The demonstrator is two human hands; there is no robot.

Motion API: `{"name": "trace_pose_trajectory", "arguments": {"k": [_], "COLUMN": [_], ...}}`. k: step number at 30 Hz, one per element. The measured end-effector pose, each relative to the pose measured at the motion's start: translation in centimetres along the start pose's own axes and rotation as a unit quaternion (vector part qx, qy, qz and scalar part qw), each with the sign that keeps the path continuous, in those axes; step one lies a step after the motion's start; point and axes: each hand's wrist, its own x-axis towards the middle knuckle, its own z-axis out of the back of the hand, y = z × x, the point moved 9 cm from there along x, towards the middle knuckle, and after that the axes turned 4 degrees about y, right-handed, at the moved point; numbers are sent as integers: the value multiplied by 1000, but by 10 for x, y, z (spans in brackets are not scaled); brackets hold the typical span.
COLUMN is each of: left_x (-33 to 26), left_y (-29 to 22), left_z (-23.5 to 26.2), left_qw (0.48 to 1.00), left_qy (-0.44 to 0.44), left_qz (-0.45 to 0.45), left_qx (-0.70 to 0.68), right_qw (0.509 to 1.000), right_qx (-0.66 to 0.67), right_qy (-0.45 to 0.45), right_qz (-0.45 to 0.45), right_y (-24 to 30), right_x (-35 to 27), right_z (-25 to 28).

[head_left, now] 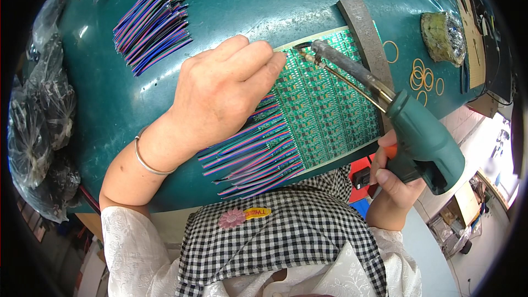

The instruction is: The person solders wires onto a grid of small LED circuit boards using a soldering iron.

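- Currently soldering: right hand (393, 179) grips the iron (385, 115), tip at the board's (324, 104) far edge on the desk (247, 0).
- Left hand (225, 91), fingers flat, presses wires (258, 154) down.
- Next joint likely needs a steady tip.

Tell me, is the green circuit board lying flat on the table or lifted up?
Flat. The circuit board lies on the green table, with the left hand resting on its edge.

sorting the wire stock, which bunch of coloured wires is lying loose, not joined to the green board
The bundle of coloured wires at the table's far left, apart from the green circuit board; the other wires fan from the board's edge under the left hand.
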Motion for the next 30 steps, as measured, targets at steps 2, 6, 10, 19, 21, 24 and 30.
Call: {"name": "trace_pose_trajectory", "arguments": {"k": [2, 6, 10, 19, 21, 24, 30], "left_x": [0, 1, 1, 0, 1, 1, 0], "left_y": [0, 0, 0, 0, 0, 1, 1], "left_z": [1, 1, 1, 0, 2, 0, -2], "left_qw": [1000, 1000, 1000, 999, 1000, 1000, 1000], "left_qy": [-1, 0, -2, -28, -12, 3, -11], "left_qz": [1, 0, -3, -17, -7, 2, -9], "left_qx": [-2, 0, 2, 20, 12, 3, 12], "right_qw": [1000, 998, 1000, 1000, 1000, 999, 1000], "right_qx": [-15, -47, -1, -17, -19, -21, 15], "right_qy": [5, 31, 23, -9, -13, -23, -19], "right_qz": [-5, -15, 11, -16, -15, -10, -2], "right_y": [0, -5, 1, 1, 1, 0, 4], "right_x": [0, -1, 4, 3, 4, 6, 7], "right_z": [-1, -3, -1, 0, -1, -3, 1]}}
